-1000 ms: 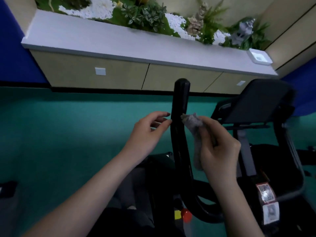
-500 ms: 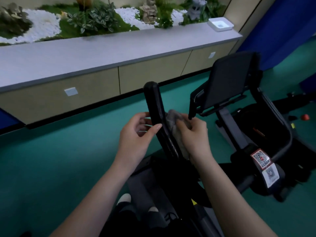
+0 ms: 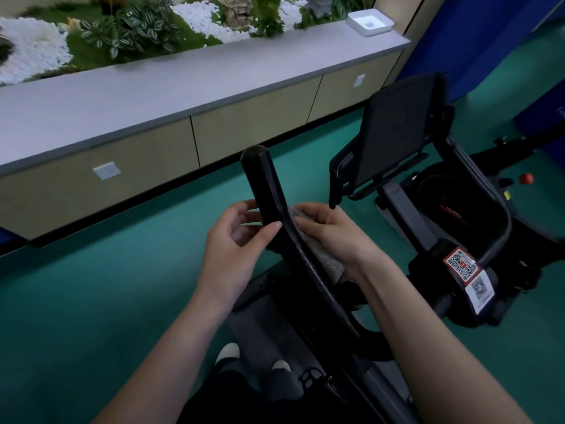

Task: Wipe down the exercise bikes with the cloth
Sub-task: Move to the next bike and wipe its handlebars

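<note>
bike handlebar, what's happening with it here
A person is wiping an exercise bike's black handlebar. The right hand holds a grey cloth against the bar's right side, partway down from its tip. The left hand grips the bar from the other side, thumb across the front. A second bike stands to the right, untouched.

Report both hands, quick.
Left hand: closed round the bar, thumb across its front.
Right hand: holding the cloth against the bar.
</note>
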A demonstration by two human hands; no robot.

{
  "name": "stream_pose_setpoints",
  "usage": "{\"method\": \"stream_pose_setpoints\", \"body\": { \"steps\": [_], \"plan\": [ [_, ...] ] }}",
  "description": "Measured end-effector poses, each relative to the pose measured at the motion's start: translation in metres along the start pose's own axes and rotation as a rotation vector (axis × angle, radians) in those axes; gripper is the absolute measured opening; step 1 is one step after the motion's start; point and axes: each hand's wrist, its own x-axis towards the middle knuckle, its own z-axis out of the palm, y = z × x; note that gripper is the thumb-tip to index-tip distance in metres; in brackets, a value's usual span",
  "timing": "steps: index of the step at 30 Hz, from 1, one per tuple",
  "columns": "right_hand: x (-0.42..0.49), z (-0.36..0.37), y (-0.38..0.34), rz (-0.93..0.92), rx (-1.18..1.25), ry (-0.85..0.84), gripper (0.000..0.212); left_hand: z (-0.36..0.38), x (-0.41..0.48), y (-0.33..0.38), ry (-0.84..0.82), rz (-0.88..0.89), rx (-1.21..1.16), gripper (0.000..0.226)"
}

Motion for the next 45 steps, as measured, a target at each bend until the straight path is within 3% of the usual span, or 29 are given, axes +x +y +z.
{"method": "stream_pose_setpoints", "body": {
  "steps": [7, 10, 14, 20, 25, 27, 30, 34, 39, 45],
  "plan": [
    [-0.04, -0.016, 0.011, -0.04, -0.151, 0.009, 0.014, -0.003, -0.001, 0.003, -0.046, 0.013, 0.064, 0.022],
    [-0.059, -0.013, 0.019, -0.135, -0.214, 0.2, 0.018, -0.006, -0.002, 0.002, -0.071, 0.015, 0.128, 0.025],
    [-0.063, 0.009, 0.011, -0.455, -0.449, 0.43, 0.021, -0.005, -0.002, -0.001, -0.056, 0.028, 0.162, 0.03],
    [-0.085, 0.005, 0.017, -0.569, -0.615, 0.351, 0.021, -0.003, -0.001, -0.003, -0.04, 0.044, 0.147, 0.03],
    [-0.087, 0.011, 0.016, -0.596, -0.637, 0.41, 0.019, -0.003, -0.001, -0.007, -0.027, 0.073, 0.211, 0.029],
    [-0.074, 0.018, 0.009, -0.608, -0.672, 0.433, 0.019, -0.005, -0.004, -0.011, 0.047, 0.199, 0.416, 0.036],
    [-0.069, 0.023, 0.005, -0.653, -0.734, 0.408, 0.018, -0.014, -0.011, -0.016, 0.116, 0.539, 0.743, 0.044],
    [-0.096, 0.012, 0.017, -0.623, -0.781, 0.355, 0.02, -0.022, -0.013, -0.017, 0.001, 0.918, 1.093, 0.037],
    [-0.122, 0.002, 0.028, -0.49, -0.716, 0.45, 0.02, -0.021, -0.004, -0.012, -0.304, 1.002, 1.225, 0.033],
    [-0.106, 0.026, 0.022, -0.529, -0.795, 0.52, 0.022, -0.023, 0.007, -0.003, -0.413, 1.026, 1.227, 0.031]
  ]
}}
